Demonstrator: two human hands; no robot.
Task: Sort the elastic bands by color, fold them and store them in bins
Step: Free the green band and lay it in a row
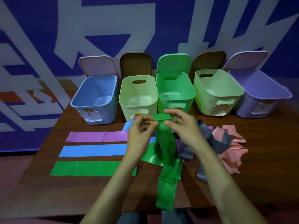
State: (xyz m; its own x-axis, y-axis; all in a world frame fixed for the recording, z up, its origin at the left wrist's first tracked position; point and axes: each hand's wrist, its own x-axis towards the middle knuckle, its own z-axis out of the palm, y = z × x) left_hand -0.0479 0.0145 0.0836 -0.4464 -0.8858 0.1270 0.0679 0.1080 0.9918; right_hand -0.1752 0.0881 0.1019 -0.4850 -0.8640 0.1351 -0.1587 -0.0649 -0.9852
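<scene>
Green band [165,143] between both hands [140,133] [184,128]

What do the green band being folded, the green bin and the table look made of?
The green band, pinched by the left hand and right hand: thin rubbery sheet, probably latex; it hangs limp, creases and shines faintly. The green bin: moulded plastic, smooth, with a rounded rim and cut handle slot. The table: dark wood grain, perhaps laminate.

So the worktop [258,159] is dark brown wood grain, pretty glossy. Behind it there's a wall [145,21] in deep blue with huge pale grey-white shapes painted across it, plus a small orange patch [37,96] low on the left. Grey trousers [174,215] peek in at the bottom edge.
</scene>
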